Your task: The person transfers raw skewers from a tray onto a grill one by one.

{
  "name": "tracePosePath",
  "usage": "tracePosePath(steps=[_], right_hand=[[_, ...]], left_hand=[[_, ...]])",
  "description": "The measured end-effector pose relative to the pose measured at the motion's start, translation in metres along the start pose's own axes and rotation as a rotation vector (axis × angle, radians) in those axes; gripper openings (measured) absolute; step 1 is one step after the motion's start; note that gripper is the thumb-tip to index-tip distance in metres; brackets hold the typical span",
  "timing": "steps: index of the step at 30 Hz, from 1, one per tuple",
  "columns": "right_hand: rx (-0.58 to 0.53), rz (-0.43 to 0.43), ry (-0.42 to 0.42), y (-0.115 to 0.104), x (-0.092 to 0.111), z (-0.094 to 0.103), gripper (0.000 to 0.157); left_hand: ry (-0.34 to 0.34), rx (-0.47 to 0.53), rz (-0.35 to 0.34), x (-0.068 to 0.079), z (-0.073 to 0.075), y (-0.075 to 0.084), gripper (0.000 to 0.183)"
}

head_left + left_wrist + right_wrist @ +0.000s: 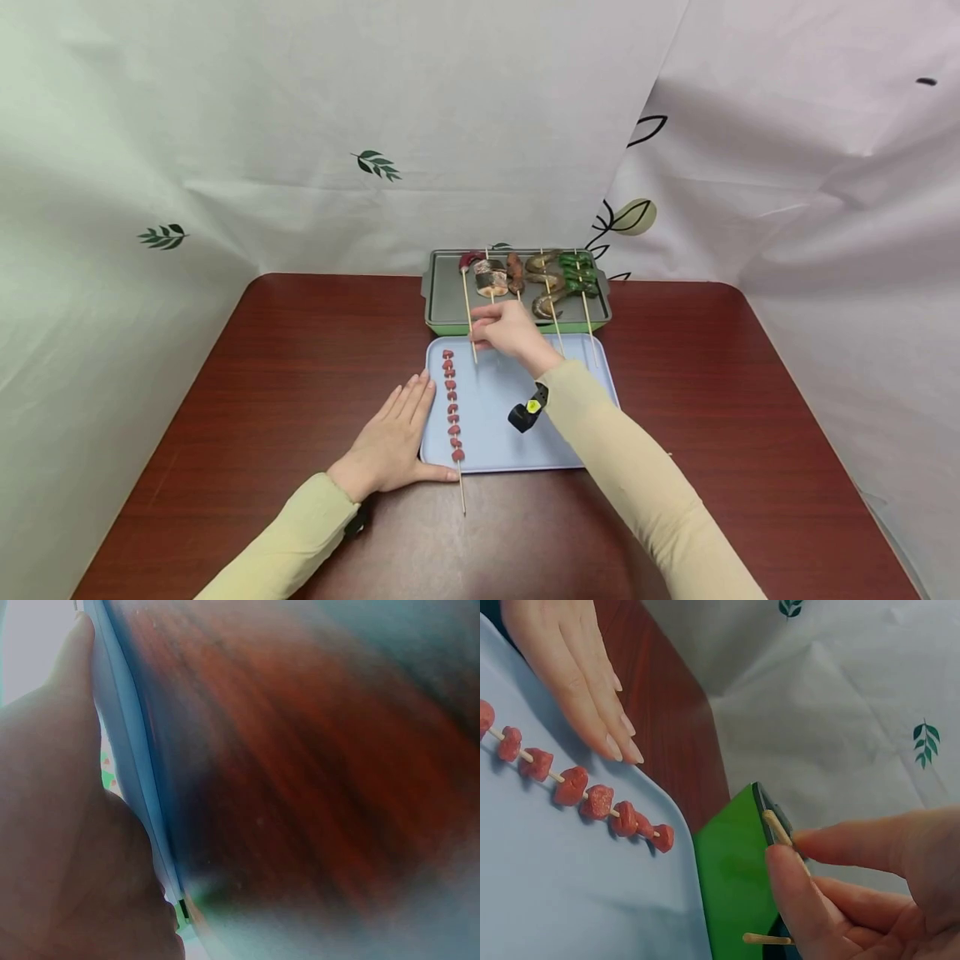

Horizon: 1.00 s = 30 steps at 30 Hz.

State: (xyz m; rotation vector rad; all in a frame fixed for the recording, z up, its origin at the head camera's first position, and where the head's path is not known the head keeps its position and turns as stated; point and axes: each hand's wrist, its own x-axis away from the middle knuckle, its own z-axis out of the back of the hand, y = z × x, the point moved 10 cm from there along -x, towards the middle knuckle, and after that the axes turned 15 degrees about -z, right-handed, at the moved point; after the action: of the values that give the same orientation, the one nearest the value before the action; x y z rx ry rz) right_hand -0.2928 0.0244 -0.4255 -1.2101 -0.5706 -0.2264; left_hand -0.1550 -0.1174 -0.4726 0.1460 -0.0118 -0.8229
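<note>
My right hand (pixel 510 329) pinches the bare wooden stick of a skewer (pixel 467 302) between thumb and fingers. A dark red piece (pixel 470 261) is on that skewer's far end, over the left part of the grey grill pan (pixel 446 302). In the right wrist view the stick's blunt end (pixel 777 826) pokes out past the fingertips. My left hand (pixel 393 442) lies with straight fingers along the left edge of the light blue tray (pixel 498 429), thumb at its near edge. Beside it on the tray lies a skewer of small red meat chunks (pixel 453 407).
More skewers lie in the green-sided pan: a pale, dark-skinned chunk (pixel 491 279), a brown piece (pixel 515 273), a wavy brown one (pixel 546 287) and green pieces (pixel 579 275). Their sticks reach over the tray. White patterned cloth (pixel 450 125) hangs behind the dark red table (pixel 315 350).
</note>
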Motion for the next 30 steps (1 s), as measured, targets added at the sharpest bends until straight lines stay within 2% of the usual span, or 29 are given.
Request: tracePosePath(steps=[6,12,21,30], right_hand=[[0.045,0.07,0.057,-0.002,0.009,0.006,0.046],[0.12,0.185,0.127,-0.014,0.035,0.017,0.049],[0.037,0.268,0.062,-0.025,0.074,0.022,0.044],[0.048,0.29,0.004,-0.011,0.095,0.015,0.043]], left_hand=[[0.001,-0.011,-0.003,-0.001,0.0,0.0,0.134],[-0.002,-0.01,0.0,0.0,0.001,0.0,0.134],[-0.016,0.006,0.01,0.0,0.001,0.0,0.135],[-0.008,0.013,0.007,-0.001,0.0,0.0,0.134]])
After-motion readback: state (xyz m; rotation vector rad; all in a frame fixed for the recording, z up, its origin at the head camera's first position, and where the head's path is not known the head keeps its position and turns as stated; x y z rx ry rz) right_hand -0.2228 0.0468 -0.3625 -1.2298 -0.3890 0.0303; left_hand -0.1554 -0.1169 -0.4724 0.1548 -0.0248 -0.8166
